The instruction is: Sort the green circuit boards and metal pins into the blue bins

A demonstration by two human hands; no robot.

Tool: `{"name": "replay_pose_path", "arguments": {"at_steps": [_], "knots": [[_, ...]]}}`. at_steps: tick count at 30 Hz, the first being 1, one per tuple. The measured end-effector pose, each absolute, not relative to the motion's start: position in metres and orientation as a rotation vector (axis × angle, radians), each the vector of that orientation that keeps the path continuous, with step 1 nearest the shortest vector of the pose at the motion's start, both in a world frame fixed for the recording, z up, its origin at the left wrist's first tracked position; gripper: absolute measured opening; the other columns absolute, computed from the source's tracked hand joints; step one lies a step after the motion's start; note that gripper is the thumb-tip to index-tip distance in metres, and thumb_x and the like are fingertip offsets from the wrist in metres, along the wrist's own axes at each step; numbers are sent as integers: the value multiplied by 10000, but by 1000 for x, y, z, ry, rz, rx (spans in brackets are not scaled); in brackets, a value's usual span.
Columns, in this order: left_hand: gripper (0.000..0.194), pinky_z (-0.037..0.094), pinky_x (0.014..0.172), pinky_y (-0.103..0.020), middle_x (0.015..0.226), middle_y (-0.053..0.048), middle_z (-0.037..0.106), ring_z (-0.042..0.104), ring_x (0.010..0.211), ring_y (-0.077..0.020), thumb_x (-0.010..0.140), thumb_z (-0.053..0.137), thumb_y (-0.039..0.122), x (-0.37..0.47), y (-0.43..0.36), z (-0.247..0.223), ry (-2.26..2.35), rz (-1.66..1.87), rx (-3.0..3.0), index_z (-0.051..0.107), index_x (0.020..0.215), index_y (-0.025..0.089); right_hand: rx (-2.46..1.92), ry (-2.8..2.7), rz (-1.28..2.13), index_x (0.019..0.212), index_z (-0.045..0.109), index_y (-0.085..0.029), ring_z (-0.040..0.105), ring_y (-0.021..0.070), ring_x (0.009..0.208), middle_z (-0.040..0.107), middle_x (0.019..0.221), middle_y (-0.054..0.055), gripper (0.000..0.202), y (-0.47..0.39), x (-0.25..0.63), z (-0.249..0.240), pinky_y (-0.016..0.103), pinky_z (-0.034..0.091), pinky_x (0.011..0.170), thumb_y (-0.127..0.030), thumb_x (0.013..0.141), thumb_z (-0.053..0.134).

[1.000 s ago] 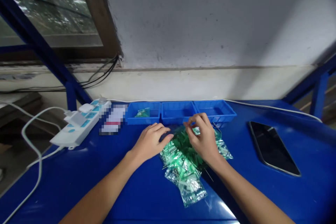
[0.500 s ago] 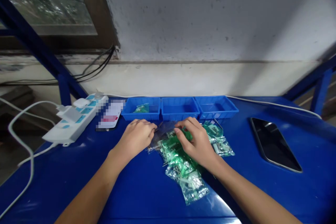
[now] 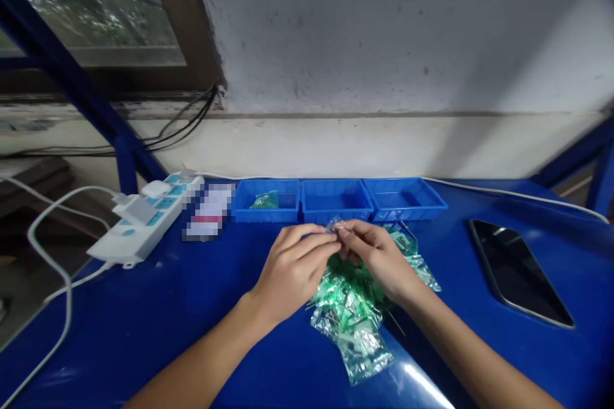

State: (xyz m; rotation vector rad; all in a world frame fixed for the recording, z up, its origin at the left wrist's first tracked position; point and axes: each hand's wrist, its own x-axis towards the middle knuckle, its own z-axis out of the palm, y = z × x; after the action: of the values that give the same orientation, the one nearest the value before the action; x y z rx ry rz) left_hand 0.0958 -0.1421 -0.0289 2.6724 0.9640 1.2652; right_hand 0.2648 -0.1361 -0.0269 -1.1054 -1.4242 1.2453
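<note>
My left hand [image 3: 298, 268] and my right hand [image 3: 377, 252] meet above a pile of small clear packets [image 3: 352, 307]. Both are closed on a crumpled clear plastic bag [image 3: 336, 225], pinched between the fingertips; what is inside it is mostly hidden. The packets in the pile hold green and white pieces and thin metal pins. More packets [image 3: 422, 268] stick out beyond my right wrist. Behind my hands, three blue bins stand in a row. The left bin [image 3: 240, 204] has a green packet [image 3: 265, 199] in it.
A phone [image 3: 520, 271] lies on the blue table [image 3: 230, 364] at the right. To the left are a white power strip [image 3: 144, 223] with plugs and cables, and a blurred-out flat item [image 3: 208, 212]. The wall rises behind the bins.
My left hand has moved right to meet my right hand. The clear bag, spread between them before, is now bunched in the fingertips. The view has shifted slightly.
</note>
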Motion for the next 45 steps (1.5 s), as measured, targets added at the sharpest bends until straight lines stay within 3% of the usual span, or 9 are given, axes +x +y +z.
{"name": "replay_pose_path", "arguments": {"at_steps": [4, 6, 9, 18, 24, 29, 33, 40, 45], "knots": [[240, 485, 716, -342, 889, -56, 682, 593, 843, -202, 902, 477, 330, 93, -138, -25, 1092, 1113, 2101, 680, 882, 203, -1078, -1619, 747, 966, 653, -218, 589, 156, 755, 632, 866, 43, 178, -139, 266, -30, 293, 489, 645, -267, 860, 518], [387, 448, 553, -264, 771, -53, 651, 575, 664, -153, 935, 362, 414, 90, -136, -23, 1074, 997, 1729, 668, 874, 185, -975, -1790, 505, 987, 657, -246, 576, 177, 887, 592, 968, 57, 231, -145, 264, -32, 325, 500, 715, -161, 851, 491], [313, 339, 441, -198, 591, 9, 537, 460, 493, -91, 891, 460, 431, 88, -134, -23, 1029, 923, 1432, 646, 879, 180, -873, -1958, 323, 1041, 641, -275, 514, 201, 1046, 489, 1102, 75, 377, -152, 259, -35, 355, 503, 778, -51, 809, 446], [201, 385, 416, -168, 762, -27, 619, 580, 658, -127, 780, 639, 324, 64, -118, -12, 1215, 1579, 1310, 647, 924, 184, -1027, -1823, 252, 966, 639, -196, 540, 202, 955, 468, 1026, 82, 213, -148, 258, -35, 364, 505, 753, -131, 825, 493], [158, 501, 629, -248, 877, -28, 650, 600, 809, -152, 841, 571, 293, 59, -101, 8, 1609, 2089, 1731, 640, 945, 197, -1091, -1757, 206, 918, 654, -183, 542, 183, 893, 499, 965, 72, 177, -141, 271, -28, 339, 486, 735, -180, 845, 493], [176, 448, 876, -394, 976, -47, 675, 554, 991, -234, 862, 547, 265, 95, -88, 3, 1598, 1368, 2564, 645, 995, 204, -1196, -1595, 149, 911, 659, -200, 554, 184, 835, 540, 904, 56, 166, -126, 293, -24, 330, 487, 692, -235, 845, 510], [285, 485, 791, -356, 996, -39, 664, 595, 936, -222, 889, 494, 342, 95, -101, -21, 1581, 916, 2530, 572, 1142, 236, -1260, -1559, 200, 882, 658, -206, 562, 189, 820, 572, 874, 53, 167, -121, 300, -25, 318, 479, 658, -254, 859, 499], [270, 474, 752, -365, 1027, -35, 658, 594, 982, -274, 842, 527, 430, 71, -113, -35, 1748, 496, 2458, 614, 1030, 257, -1229, -1789, 284, 839, 628, -200, 544, 189, 806, 607, 798, 35, 164, -131, 282, -29, 334, 429, 744, -232, 879, 473], [135, 448, 626, -313, 896, -18, 663, 635, 809, -238, 851, 500, 308, 77, -112, -33, 1777, 361, 2452, 621, 849, 249, -1181, -1916, 357, 864, 630, -182, 527, 180, 775, 612, 806, 44, 185, -139, 271, -32, 332, 411, 725, -220, 887, 451]]}}
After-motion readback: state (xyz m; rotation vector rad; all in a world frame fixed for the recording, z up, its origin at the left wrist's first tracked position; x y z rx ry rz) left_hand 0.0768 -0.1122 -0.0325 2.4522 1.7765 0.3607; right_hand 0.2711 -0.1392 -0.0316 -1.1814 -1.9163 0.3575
